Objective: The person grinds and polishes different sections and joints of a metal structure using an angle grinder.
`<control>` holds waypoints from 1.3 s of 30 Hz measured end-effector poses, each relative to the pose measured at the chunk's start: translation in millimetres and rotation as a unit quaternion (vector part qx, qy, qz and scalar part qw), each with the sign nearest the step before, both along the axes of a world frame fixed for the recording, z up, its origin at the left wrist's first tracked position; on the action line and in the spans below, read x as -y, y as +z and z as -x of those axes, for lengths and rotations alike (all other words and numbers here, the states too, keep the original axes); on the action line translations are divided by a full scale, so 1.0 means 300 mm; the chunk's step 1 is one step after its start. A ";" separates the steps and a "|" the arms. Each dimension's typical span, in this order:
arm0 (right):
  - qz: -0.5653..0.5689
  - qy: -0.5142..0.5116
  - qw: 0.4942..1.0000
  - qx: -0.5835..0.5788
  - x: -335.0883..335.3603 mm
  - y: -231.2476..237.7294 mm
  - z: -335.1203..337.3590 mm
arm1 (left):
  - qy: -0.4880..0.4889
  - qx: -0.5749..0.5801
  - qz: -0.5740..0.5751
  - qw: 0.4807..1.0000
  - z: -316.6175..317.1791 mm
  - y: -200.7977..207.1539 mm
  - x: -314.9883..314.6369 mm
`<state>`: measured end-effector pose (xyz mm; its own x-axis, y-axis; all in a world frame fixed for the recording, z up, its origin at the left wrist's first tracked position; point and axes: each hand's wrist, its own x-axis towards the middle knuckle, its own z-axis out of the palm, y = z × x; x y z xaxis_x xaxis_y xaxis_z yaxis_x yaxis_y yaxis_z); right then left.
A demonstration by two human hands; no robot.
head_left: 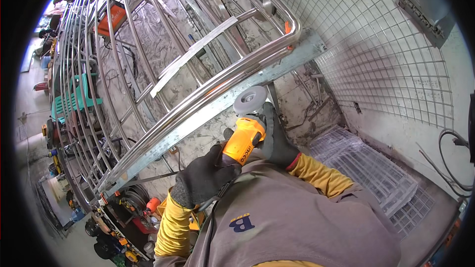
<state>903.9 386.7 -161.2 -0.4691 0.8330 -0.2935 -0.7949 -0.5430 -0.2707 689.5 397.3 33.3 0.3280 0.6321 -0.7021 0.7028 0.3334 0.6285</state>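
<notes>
A yellow angle grinder point(242, 140) is held in front of my chest, its round grey disc point(250, 101) pointing away from me. My left hand point(205, 175), in a dark glove, is wrapped round the rear of the grinder's body, and a black cord runs down from there. On the other side my right hand point(275, 139), gloved too, closes against the grinder's head, with its fingertips close to the disc's edge. Just beyond the disc lies a shiny tubular metal frame point(232, 75) over a flat grey metal beam point(203, 110). Nothing shows the disc touching the beam.
Across the frame's bars rests a pale flat strip point(194, 55). Wire mesh point(371, 44) leans on the right wall, above a wrapped stack of grids point(368, 168). An orange box point(111, 19) and a green plastic chair point(74, 100) are beyond the bars. Tools crowd a low shelf point(116, 227) at lower left.
</notes>
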 end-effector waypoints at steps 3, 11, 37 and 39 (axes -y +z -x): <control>-0.240 -0.033 0.894 0.376 0.004 -0.043 -0.026 | -0.001 -0.004 0.004 1.000 -0.040 0.006 -0.031; -0.217 -0.061 0.887 0.404 -0.065 0.095 -0.057 | -0.030 -0.037 -0.043 0.998 -0.042 0.081 -0.038; -0.324 -0.153 0.766 0.534 -0.118 -0.140 -0.132 | 0.119 0.133 -0.009 0.984 -0.113 -0.130 -0.037; -0.335 -0.138 0.738 0.570 -0.103 -0.248 -0.163 | 0.050 0.041 -0.024 0.998 -0.135 -0.144 -0.047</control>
